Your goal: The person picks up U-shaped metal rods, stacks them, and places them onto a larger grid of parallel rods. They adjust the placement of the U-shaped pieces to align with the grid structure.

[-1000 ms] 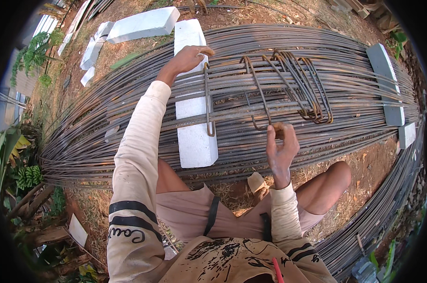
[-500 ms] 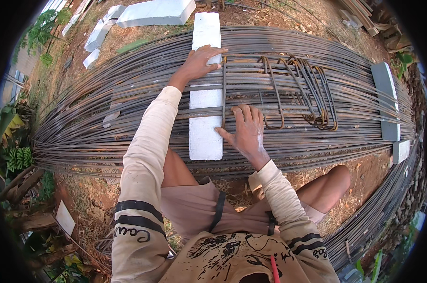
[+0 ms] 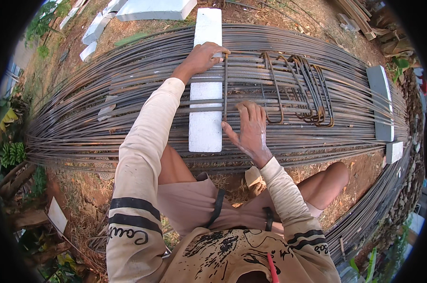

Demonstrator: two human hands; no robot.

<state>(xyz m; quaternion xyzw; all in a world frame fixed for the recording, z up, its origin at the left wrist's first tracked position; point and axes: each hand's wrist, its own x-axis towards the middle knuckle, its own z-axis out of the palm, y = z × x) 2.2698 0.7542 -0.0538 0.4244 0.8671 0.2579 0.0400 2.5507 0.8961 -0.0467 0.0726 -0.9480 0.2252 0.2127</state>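
A steel stirrup stands across long rebars, beside a white block lying under some of them. At the stirrup's far end, my left hand reaches over the block, its index finger and thumb closed about that corner. My right hand is at the near end, with the thumb stretched out by the stirrup's lower corner and the fingers bent loosely over the bars. To the right, several more bent stirrups hang around the rebars, bunched together and partly rusty.
Another pale block supports the bars at the right, with a smaller block beside it. White blocks lie on the ground beyond. More rebars run along the lower right. Green bananas hang at the left. My legs are folded before the bars.
The view has shifted slightly. My right thumb has drawn back a little to the right along the stirrup's near end. My left hand stays at the far end.
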